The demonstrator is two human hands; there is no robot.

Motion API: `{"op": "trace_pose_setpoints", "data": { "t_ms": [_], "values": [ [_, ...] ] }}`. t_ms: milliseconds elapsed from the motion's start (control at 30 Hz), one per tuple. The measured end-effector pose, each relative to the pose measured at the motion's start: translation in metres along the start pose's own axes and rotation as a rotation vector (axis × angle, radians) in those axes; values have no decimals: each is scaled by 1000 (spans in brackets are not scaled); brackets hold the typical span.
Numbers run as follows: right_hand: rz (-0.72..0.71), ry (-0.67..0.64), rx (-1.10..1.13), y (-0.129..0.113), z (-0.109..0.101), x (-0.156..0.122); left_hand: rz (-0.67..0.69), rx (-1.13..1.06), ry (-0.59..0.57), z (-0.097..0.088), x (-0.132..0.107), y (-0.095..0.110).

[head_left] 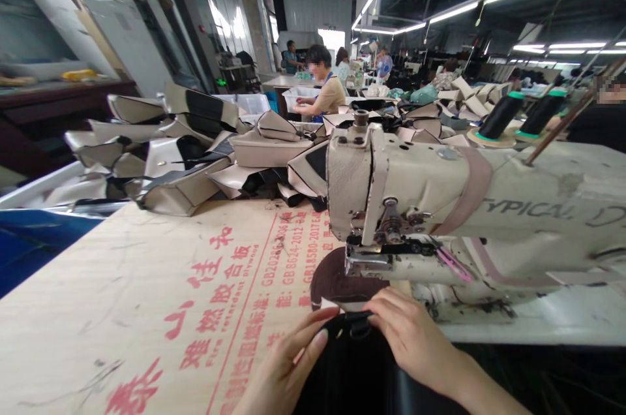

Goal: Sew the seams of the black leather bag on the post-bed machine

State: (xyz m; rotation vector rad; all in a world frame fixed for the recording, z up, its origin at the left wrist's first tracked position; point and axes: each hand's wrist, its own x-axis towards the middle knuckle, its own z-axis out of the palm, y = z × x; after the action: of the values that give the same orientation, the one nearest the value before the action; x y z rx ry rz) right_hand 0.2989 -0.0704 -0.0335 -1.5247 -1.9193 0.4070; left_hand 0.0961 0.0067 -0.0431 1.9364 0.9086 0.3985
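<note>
A piece of black material (352,363) lies at the near edge of the plywood table (147,297), just in front of the beige sewing machine (440,206). My left hand (288,363) rests on its left side, fingers stretched and pressed against the black piece. On its right, my right hand (411,337) lies with fingers curled over the top edge of the piece, near a small black buckle-like part (359,322). Both hands sit just below the machine's presser foot area (366,261). A dark brown round piece (332,281) lies under the machine head.
A heap of beige-and-black sewn pieces (195,154) fills the far side of the table. Two black thread cones (499,116) stand behind the machine. A blue bin edge (29,239) is at left. Other people work at tables in the background (323,85).
</note>
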Motion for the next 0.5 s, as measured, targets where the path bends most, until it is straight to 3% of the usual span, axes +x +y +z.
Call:
{"op": "trace_pose_setpoints", "data": {
  "t_ms": [100,200,333,400,500],
  "values": [
    [56,36,35,-7,1,3,-31,83,194,4,7,2],
    [190,147,255,-16,13,9,57,291,321,-7,29,14],
    [463,347,769,-15,53,23,206,621,129,-35,76,27],
    [575,450,992,-9,73,33,224,695,42,-44,101,27],
    [641,513,1258,-1,88,47,242,712,10,-50,133,23]
  ]
}}
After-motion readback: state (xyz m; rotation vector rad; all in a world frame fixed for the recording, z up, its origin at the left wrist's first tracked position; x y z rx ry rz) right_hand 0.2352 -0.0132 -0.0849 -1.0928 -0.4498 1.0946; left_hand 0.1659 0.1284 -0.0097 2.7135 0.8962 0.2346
